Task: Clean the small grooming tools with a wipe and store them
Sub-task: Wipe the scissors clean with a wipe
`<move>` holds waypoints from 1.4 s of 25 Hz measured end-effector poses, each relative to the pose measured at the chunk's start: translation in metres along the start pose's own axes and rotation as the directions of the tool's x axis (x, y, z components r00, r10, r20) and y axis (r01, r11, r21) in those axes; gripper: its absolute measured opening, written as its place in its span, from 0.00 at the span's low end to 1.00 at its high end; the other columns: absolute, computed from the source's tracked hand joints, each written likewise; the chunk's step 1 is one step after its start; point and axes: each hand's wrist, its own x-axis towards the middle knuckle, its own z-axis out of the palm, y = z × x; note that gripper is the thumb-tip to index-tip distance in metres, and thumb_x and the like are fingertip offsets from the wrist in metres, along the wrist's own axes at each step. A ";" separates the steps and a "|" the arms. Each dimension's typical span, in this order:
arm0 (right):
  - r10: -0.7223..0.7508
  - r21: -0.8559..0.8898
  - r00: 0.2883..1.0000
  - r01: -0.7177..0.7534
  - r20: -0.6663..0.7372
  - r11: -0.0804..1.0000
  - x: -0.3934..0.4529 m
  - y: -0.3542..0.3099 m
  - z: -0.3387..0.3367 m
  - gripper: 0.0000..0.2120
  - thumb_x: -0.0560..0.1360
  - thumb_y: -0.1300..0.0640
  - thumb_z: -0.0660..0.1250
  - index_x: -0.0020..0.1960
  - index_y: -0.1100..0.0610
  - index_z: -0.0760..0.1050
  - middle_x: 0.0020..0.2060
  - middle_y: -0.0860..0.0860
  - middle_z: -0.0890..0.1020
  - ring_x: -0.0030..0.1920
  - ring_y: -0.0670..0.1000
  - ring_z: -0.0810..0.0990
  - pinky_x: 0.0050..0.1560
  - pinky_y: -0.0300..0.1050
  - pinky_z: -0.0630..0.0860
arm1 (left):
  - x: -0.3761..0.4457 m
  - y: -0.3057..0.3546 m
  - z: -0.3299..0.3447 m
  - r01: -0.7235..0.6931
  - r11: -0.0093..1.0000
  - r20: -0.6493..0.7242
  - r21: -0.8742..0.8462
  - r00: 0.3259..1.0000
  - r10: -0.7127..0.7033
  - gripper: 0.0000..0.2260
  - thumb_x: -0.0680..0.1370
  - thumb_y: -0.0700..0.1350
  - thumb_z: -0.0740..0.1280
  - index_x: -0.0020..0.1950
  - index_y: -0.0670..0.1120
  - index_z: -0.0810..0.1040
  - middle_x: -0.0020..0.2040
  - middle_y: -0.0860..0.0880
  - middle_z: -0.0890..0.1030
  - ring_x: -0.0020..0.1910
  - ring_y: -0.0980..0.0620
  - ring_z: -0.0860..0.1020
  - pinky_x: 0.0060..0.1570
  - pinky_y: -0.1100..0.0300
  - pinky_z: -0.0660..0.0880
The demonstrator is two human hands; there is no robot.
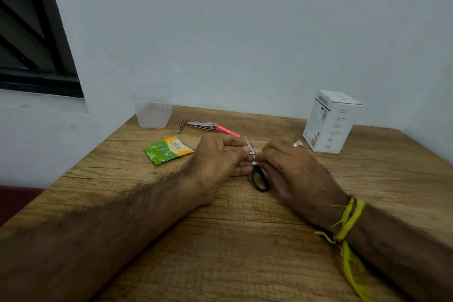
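Wiping step under way: left hand (pixel 220 157) and right hand (pixel 291 167) have fingers clamped on small scissors (pixel 256 167) above the worktop (pixel 245 240). Wipe barely visible. Next probably: finish blades, store in clear container (pixel 152 111).

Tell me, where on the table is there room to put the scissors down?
Bare wood lies near the table edge, between the forearms, and at right in front of the white box. The back left is crowded: plastic cup, tweezers, nail clipper, sachet.
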 end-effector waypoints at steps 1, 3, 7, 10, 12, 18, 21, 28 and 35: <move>-0.009 -0.005 1.000 0.009 0.003 1.000 -0.002 0.002 -0.001 0.08 0.78 0.60 0.63 0.52 0.59 0.80 0.45 0.52 0.79 0.46 0.54 0.77 0.46 0.50 0.76 | 0.000 0.000 0.001 0.003 1.000 -0.001 -0.002 1.000 -0.003 0.07 0.79 0.34 0.67 0.56 0.34 0.79 0.40 0.41 0.83 0.31 0.54 0.81 0.39 0.60 0.82; -0.006 -0.011 1.000 0.007 0.008 1.000 -0.003 0.002 -0.001 0.08 0.78 0.60 0.62 0.52 0.59 0.80 0.45 0.53 0.79 0.47 0.55 0.78 0.46 0.53 0.77 | -0.002 0.000 0.000 0.005 1.000 -0.011 0.007 1.000 -0.005 0.07 0.80 0.34 0.67 0.57 0.34 0.79 0.41 0.40 0.83 0.32 0.53 0.82 0.40 0.59 0.83; 0.060 0.017 0.995 -0.058 -0.084 0.998 -0.001 -0.005 -0.005 0.08 0.78 0.58 0.63 0.52 0.59 0.80 0.47 0.51 0.79 0.47 0.53 0.77 0.47 0.52 0.76 | -0.002 0.002 0.000 0.003 1.000 0.016 -0.011 1.000 -0.002 0.06 0.80 0.35 0.66 0.56 0.35 0.78 0.44 0.37 0.85 0.33 0.51 0.84 0.38 0.57 0.83; 0.011 0.000 0.997 -0.011 -0.074 1.000 -0.001 -0.015 -0.003 0.06 0.77 0.60 0.65 0.50 0.59 0.80 0.45 0.53 0.79 0.45 0.54 0.77 0.44 0.50 0.76 | -0.002 0.004 0.000 -0.011 1.000 0.013 -0.001 1.000 0.011 0.06 0.80 0.35 0.66 0.56 0.35 0.79 0.42 0.39 0.85 0.31 0.54 0.83 0.34 0.59 0.83; -0.011 -0.047 1.000 0.010 -0.019 0.999 -0.003 -0.016 0.002 0.04 0.77 0.62 0.67 0.49 0.59 0.80 0.44 0.54 0.79 0.44 0.55 0.78 0.40 0.54 0.78 | 0.000 0.003 0.000 -0.017 1.000 0.006 0.014 1.000 0.017 0.06 0.80 0.35 0.67 0.56 0.36 0.79 0.38 0.43 0.84 0.29 0.56 0.82 0.34 0.59 0.83; -0.004 -0.104 0.999 0.008 0.035 0.994 0.000 -0.018 0.007 0.06 0.75 0.64 0.69 0.52 0.59 0.79 0.45 0.54 0.77 0.44 0.56 0.77 0.39 0.52 0.78 | 0.003 -0.001 -0.004 -0.014 1.000 -0.023 0.013 1.000 0.014 0.05 0.80 0.35 0.67 0.55 0.37 0.80 0.38 0.43 0.85 0.30 0.55 0.82 0.35 0.59 0.83; 0.034 -0.082 0.999 -0.034 0.002 0.996 0.001 -0.015 0.002 0.06 0.78 0.58 0.63 0.50 0.58 0.78 0.45 0.54 0.77 0.44 0.55 0.77 0.40 0.52 0.77 | 0.001 0.001 0.000 -0.012 1.000 -0.011 0.004 1.000 0.013 0.03 0.80 0.34 0.66 0.52 0.38 0.80 0.38 0.42 0.84 0.29 0.55 0.82 0.34 0.60 0.83; -0.023 -0.068 0.999 0.025 0.035 0.997 -0.001 -0.017 -0.002 0.04 0.77 0.61 0.66 0.49 0.59 0.80 0.44 0.54 0.78 0.43 0.56 0.78 0.41 0.52 0.77 | -0.001 0.004 0.000 -0.008 1.000 -0.029 -0.010 1.000 0.008 0.04 0.80 0.33 0.66 0.54 0.37 0.79 0.37 0.42 0.84 0.29 0.54 0.83 0.30 0.62 0.81; -0.075 -0.025 0.995 0.077 0.069 0.997 -0.006 -0.014 -0.006 0.07 0.77 0.59 0.64 0.50 0.58 0.80 0.45 0.53 0.79 0.43 0.56 0.79 0.41 0.56 0.79 | 0.000 0.002 -0.002 0.005 1.000 -0.040 0.028 0.999 -0.004 0.06 0.80 0.34 0.67 0.56 0.36 0.79 0.40 0.39 0.84 0.33 0.50 0.84 0.33 0.61 0.82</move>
